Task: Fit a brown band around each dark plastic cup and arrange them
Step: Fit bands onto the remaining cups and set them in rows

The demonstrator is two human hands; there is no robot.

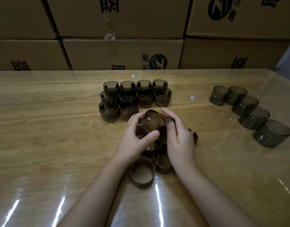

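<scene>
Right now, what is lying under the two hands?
A pile of loose brown bands lies on the table under the left hand and right hand. The hands cover the pile's middle, so the count stays unknown.

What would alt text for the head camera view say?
Two bare hands, left hand and right hand, work a brown band over a pile of loose bands. Ten banded cups stand grouped behind; five bare cups curve along the right.
</scene>
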